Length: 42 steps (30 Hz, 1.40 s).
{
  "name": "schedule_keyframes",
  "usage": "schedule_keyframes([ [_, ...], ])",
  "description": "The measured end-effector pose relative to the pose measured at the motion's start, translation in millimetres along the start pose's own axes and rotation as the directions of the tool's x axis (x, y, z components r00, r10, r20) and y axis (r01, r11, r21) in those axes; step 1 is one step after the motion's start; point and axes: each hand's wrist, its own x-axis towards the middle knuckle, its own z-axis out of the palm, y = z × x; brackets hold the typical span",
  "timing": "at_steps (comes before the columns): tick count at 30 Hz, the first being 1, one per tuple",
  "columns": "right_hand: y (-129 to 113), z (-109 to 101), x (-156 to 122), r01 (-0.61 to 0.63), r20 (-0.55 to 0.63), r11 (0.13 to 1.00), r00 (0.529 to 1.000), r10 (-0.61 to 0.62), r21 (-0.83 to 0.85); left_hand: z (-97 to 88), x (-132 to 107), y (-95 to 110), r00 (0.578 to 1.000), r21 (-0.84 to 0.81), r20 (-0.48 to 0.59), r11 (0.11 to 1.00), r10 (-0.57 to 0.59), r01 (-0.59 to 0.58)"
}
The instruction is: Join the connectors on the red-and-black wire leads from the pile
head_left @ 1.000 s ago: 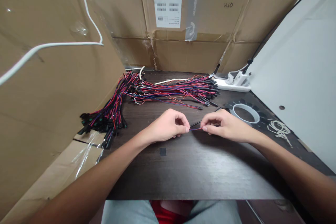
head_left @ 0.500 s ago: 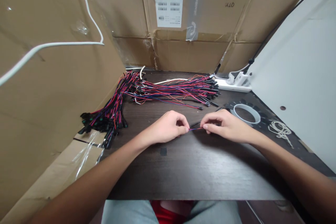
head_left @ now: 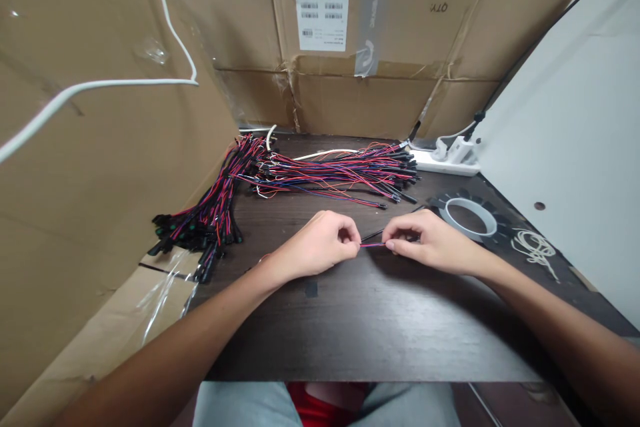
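Between my hands runs a short visible stretch of thin red and blue wire (head_left: 372, 245), held just above the dark table (head_left: 370, 333). My left hand (head_left: 327, 243) pinches one end of that stretch between thumb and fingertips. The other end is pinched by my right hand (head_left: 425, 240), whose curled fingers hide part of the wire. Behind the wire a black cable (head_left: 373, 235) passes at a slant, partly covered by my right hand. Beyond my hands lies a bundle of red, blue and black wires (head_left: 335, 173).
A second wire bundle (head_left: 210, 207) with black ends lies at the left. At the right are a grey ring (head_left: 470, 217) with dark tape pieces round it, a coiled white cord (head_left: 534, 247) and a white power strip (head_left: 445, 162). Cardboard (head_left: 340, 103) walls the back and left.
Both hands stay almost in place, still pinching the wire. My right fingers have shifted very slightly. A bit of thin reddish wire now shows beside my left wrist.
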Motion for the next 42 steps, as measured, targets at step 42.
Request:
schedule_keyframes([
  [42, 3.7, 2.7, 0.0, 0.062, -0.060, 0.997, 0.996, -0.065, -0.052, 2.2, -0.5, -2.6, 0.998, 0.085, -0.027, 0.995, 0.064, -0.061],
])
